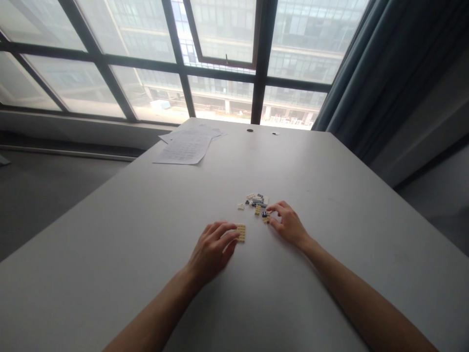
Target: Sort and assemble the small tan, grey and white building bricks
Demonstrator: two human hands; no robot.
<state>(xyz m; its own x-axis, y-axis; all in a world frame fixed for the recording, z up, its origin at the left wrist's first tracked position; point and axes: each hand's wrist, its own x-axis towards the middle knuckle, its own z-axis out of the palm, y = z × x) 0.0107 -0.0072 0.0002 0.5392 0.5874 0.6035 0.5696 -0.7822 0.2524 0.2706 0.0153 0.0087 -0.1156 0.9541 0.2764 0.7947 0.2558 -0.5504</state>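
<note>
My left hand (215, 246) has its fingers curled over the left side of a tan studded building-block plate (241, 233), gripping it against the table. Part of the plate is hidden under the fingertips. To the right, my right hand (287, 224) reaches the near edge of a small pile of building bricks, thumb and index finger apart. Close to those fingertips lie a dark brick (264, 214) and a small tan piece (266, 220). A tan brick (257, 210) sits just left of them, and grey pieces (258, 202) lie behind.
White pieces (241, 206) lie at the pile's left. Printed paper sheets (185, 146) spread over the far left of the white table (128, 234). Two round holes, one of them a dark cable hole (249, 130), are near the far edge. Beyond stand windows and a blue-grey curtain (351, 78).
</note>
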